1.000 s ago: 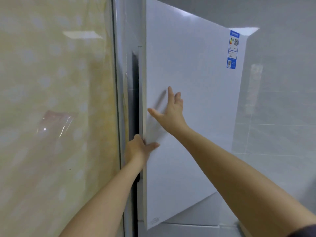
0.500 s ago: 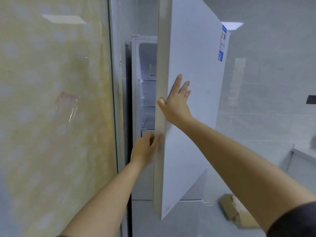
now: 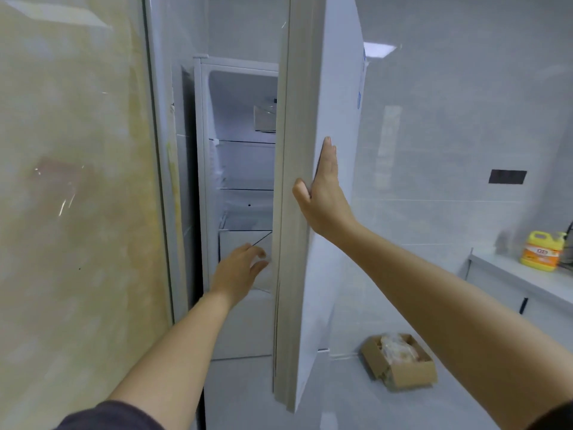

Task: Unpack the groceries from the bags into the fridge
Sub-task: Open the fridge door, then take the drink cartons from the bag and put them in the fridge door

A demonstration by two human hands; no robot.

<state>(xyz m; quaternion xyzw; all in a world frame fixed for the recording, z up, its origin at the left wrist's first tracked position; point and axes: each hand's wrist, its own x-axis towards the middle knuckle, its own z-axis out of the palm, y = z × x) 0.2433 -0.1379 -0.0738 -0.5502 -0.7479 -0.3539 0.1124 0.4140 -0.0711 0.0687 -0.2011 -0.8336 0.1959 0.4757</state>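
Note:
The white fridge (image 3: 204, 125) stands ahead with its door (image 3: 338, 88) swung well out toward me, seen almost edge-on. Inside I see bare glass shelves (image 3: 245, 141) and a drawer at the bottom. My right hand (image 3: 325, 193) lies flat on the door's outer face, fingers straight, thumb at the door's edge. My left hand (image 3: 238, 271) hovers in the gap beside the door's inner edge, fingers loosely spread, holding nothing. No grocery bags are in view.
A glossy yellowish wall panel (image 3: 71, 197) fills the left. An open cardboard box (image 3: 400, 361) with wrapped items sits on the floor to the right of the door. A yellow detergent jug (image 3: 541, 251) stands on a white counter (image 3: 521, 274) at far right.
The fridge door has swung from a narrow crack to well open. My right hand stayed pressed on its face and rode along; my left hand came off the door's edge.

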